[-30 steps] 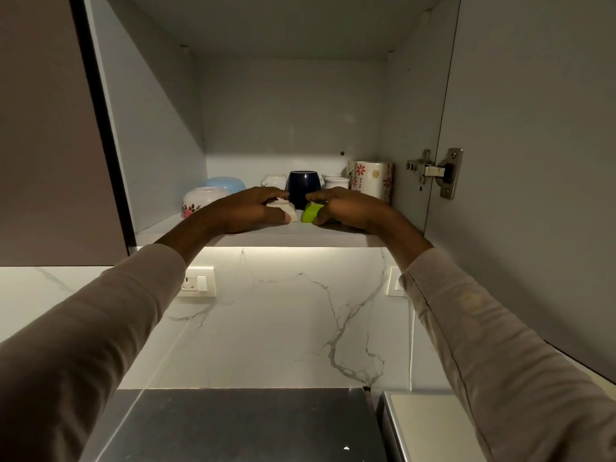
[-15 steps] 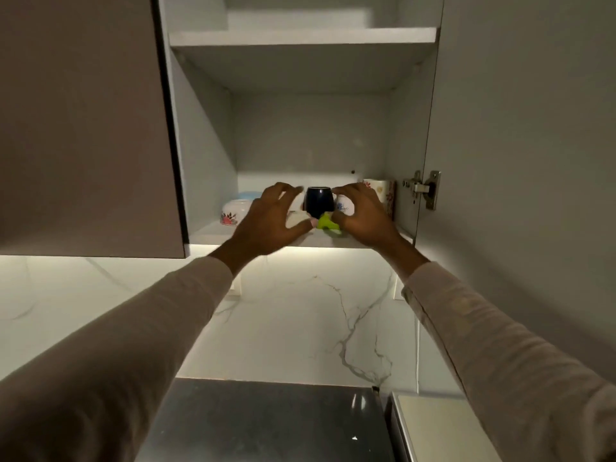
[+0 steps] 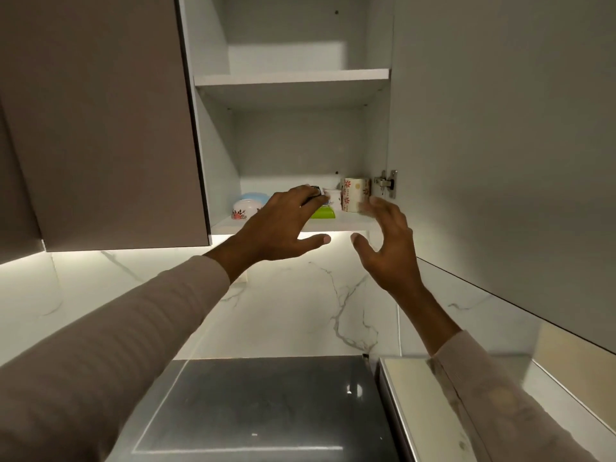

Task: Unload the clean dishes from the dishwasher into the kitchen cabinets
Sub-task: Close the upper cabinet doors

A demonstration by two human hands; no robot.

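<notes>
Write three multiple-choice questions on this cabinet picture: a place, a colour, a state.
1. Where is the tall white mug with red flowers?
A. right end of the lower white shelf
B. upper shelf
C. counter
2. What colour is the small low dish at the shelf's front edge?
A. red
B. lime green
C. black
3. How are the left hand and the right hand?
A. both open, holding nothing
B. both gripping cups
C. left gripping a bowl
Answers: 1 A, beside the metal hinge; 2 B, bright green shows; 3 A, fingers spread.
</notes>
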